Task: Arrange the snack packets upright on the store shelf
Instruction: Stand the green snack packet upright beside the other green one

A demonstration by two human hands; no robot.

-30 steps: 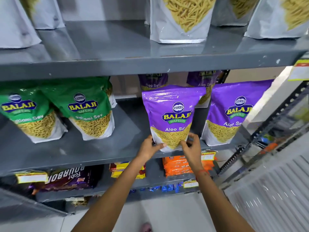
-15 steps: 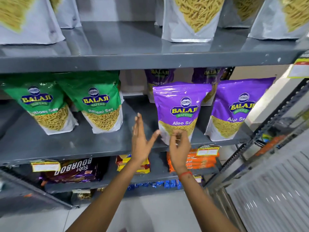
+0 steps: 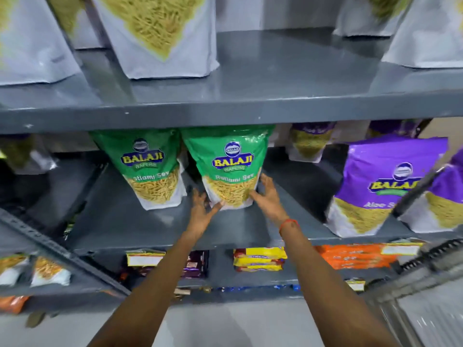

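Observation:
Two green Balaji Ratlami Sev packets stand upright on the grey middle shelf (image 3: 150, 226). My hands clasp the lower part of the right green packet (image 3: 231, 156). My left hand (image 3: 201, 209) is at its bottom left corner, thumb on the front. My right hand (image 3: 268, 196) presses its right side, thumb on the front. The left green packet (image 3: 147, 159) stands just beside it, untouched. Further right on the same shelf stands a purple Aloo Sev packet (image 3: 390, 181), with more purple packets behind and at the frame's right edge.
The upper shelf (image 3: 225, 113) overhangs the green packets and carries several white sev packets (image 3: 160, 33). The lower shelf holds yellow biscuit packs (image 3: 259, 259) and orange packs (image 3: 350, 256). A slanted metal upright (image 3: 50, 246) crosses at left; a metal shutter (image 3: 426, 316) lies at right.
Both hands let go of the purple Aloo Sev packet, left it standing, and moved left onto the right green packet. The view swung left with them.

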